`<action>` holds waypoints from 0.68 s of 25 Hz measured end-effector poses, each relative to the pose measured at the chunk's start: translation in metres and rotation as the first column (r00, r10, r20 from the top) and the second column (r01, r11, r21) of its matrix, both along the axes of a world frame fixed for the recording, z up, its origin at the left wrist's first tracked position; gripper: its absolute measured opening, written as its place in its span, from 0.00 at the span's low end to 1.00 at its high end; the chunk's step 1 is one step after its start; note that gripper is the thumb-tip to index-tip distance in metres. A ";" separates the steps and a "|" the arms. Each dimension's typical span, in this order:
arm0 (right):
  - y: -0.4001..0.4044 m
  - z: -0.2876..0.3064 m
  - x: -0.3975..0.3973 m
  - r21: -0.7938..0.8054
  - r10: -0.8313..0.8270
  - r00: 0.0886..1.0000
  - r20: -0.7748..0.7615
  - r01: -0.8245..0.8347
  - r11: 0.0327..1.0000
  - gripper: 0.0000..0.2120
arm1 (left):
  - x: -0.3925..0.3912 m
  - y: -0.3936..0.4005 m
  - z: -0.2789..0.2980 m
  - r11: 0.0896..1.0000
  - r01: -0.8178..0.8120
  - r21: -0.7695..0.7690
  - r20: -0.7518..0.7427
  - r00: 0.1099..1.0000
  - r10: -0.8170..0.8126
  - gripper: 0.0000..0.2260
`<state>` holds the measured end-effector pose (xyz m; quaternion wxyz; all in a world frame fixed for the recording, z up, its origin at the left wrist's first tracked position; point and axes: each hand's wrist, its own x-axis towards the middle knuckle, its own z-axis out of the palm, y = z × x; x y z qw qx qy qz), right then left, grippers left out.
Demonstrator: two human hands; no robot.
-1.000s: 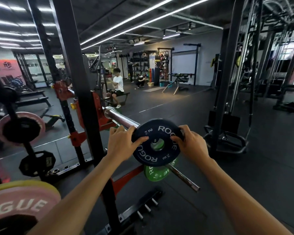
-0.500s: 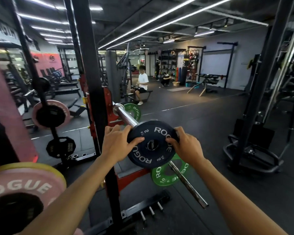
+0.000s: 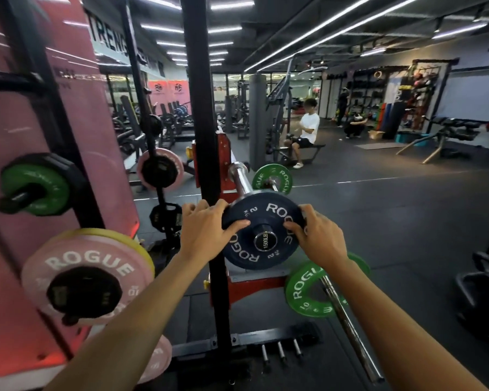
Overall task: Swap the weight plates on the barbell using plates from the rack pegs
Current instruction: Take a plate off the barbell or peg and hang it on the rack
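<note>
While the left hand (image 3: 206,230) curls over the left rim of the dark blue 2 kg plate (image 3: 261,231), thumb laid across its face, the right hand (image 3: 315,238) grips the opposite rim the same way. The plate sits on the barbell sleeve (image 3: 239,177), whose end cap (image 3: 265,241) shows through the plate's centre hole. Beyond it a green plate (image 3: 274,179) sits further off, and another green plate (image 3: 308,294) hangs on a second bar (image 3: 350,331) below. To the left, a pink plate (image 3: 85,275) and a small green plate (image 3: 37,190) hang on rack pegs beside the black upright (image 3: 201,108).
</note>
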<state>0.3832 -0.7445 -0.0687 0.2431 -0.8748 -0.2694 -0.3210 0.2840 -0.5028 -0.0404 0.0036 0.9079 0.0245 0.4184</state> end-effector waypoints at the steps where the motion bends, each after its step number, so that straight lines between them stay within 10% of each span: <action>1: 0.002 0.002 0.005 -0.006 0.012 1.000 0.001 -0.012 1.000 0.22 | 0.002 0.000 0.000 1.000 -0.015 -0.015 -0.018 1.000 0.014 0.28; 17: 0.054 0.008 0.100 0.019 0.082 0.996 -0.022 -0.082 0.996 0.22 | 0.088 0.041 -0.009 0.987 -0.064 -0.146 -0.002 0.998 0.064 0.28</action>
